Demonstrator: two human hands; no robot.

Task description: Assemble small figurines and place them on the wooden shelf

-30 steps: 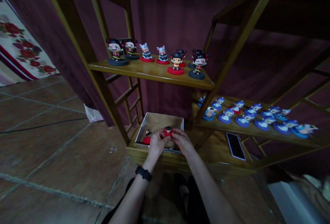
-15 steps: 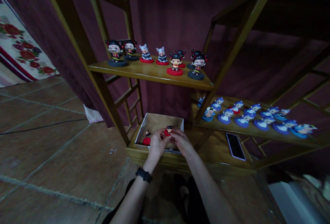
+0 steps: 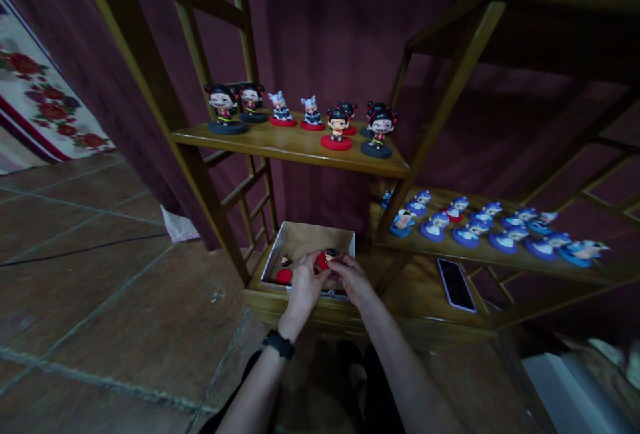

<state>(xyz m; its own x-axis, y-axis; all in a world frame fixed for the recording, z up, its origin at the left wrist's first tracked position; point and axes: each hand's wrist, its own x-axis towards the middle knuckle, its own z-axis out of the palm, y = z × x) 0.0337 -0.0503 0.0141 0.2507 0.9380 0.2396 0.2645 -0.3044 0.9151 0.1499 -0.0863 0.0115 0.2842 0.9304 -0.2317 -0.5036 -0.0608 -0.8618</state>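
Both my hands hold a small black-haired figurine (image 3: 329, 255) with a red round base, over the front part of an open cardboard box (image 3: 295, 229). My left hand (image 3: 306, 279) grips it from the left, by the red base. From the right, the fingers of my right hand (image 3: 351, 277) close on the figurine's side. My fingers partly cover it. Inside the box, left of my hands, lie another small dark-haired figure (image 3: 285, 260) and a loose red disc (image 3: 284, 276).
Above the box, a wooden shelf (image 3: 290, 144) carries several figurines on red or dark bases. To the right, a lower shelf (image 3: 500, 261) bears several blue-and-white figurines. A phone (image 3: 457, 285) lies on the bottom board. Wooden posts flank the box.
The figurine in my hands has turned and tilted to the right, showing more of its red base on the left. The camera view has shifted slightly.
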